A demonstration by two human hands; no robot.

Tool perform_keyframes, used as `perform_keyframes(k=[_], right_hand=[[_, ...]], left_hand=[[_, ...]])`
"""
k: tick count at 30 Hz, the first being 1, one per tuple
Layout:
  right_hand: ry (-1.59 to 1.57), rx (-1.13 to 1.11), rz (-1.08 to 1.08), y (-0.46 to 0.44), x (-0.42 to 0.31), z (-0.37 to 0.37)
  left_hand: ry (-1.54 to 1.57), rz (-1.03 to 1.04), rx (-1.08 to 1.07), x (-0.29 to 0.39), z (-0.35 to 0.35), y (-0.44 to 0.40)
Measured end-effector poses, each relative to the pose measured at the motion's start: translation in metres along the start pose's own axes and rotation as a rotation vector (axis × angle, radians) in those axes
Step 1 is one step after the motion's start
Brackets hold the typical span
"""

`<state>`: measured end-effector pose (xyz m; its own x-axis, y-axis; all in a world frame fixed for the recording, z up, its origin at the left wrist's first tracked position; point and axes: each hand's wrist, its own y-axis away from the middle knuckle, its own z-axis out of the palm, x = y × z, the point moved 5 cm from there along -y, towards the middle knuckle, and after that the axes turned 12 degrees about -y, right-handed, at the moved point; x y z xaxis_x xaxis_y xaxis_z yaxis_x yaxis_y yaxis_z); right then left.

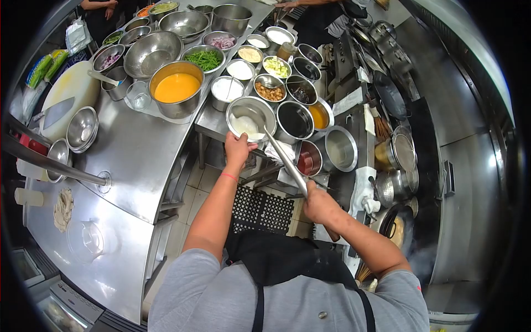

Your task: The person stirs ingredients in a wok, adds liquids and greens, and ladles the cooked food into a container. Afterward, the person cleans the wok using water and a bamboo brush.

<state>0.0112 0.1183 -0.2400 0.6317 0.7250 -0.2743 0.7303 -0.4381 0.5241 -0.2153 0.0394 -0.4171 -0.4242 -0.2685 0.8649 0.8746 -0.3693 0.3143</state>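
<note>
My left hand [238, 149] is closed at the near rim of a steel container [267, 110] with white contents low inside it. In my right hand [322, 206] is a long-handled ladle [289, 162], gripped toward its wooden end. The metal shaft slants up to the left, and its tip reaches the near rim of that container; the head is hard to make out. To the right of the container stands a pot of dark liquid [295, 120]. A tub of white powder [227, 92] sits just behind it, with a spoon in it.
A pot of orange liquid [177, 88] and green beans [203, 59] stand on the left counter [127, 144]. Chopped cubes [269, 91] and an orange-brown liquid [318, 116] are nearby. Pans [390, 94] line the stove at right. A black mat [260, 213] covers the floor. Other people stand at the back.
</note>
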Motion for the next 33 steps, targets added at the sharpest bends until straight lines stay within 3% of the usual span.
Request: perform_keyframes(k=[5,7,12,19,25,29,33], right_hand=[[0.006,-0.006,-0.021,0.016,0.003,-0.026],[0.074,0.094,-0.120,0.015,0.006,-0.048],[0.158,0.152,-0.022,-0.008,0.002,-0.034],[0.014,-0.040,0.007,0.006,0.004,-0.004],[0.020,-0.034,-0.069,0.013,0.002,-0.058],[0.078,0.108,-0.042,-0.003,0.002,-0.045],[-0.029,0.033,0.016,-0.009,0.002,-0.008]], left_hand=[[0.001,0.018,0.000,-0.004,0.003,0.001],[0.019,0.012,0.005,-0.002,0.002,0.000],[0.007,-0.047,0.021,-0.002,0.002,0.004],[-0.038,0.016,-0.023,-0.001,0.001,0.000],[-0.022,0.026,-0.008,-0.004,0.000,0.000],[-0.009,0.022,0.004,-0.010,0.000,-0.002],[-0.043,0.014,-0.007,-0.009,-0.002,-0.005]])
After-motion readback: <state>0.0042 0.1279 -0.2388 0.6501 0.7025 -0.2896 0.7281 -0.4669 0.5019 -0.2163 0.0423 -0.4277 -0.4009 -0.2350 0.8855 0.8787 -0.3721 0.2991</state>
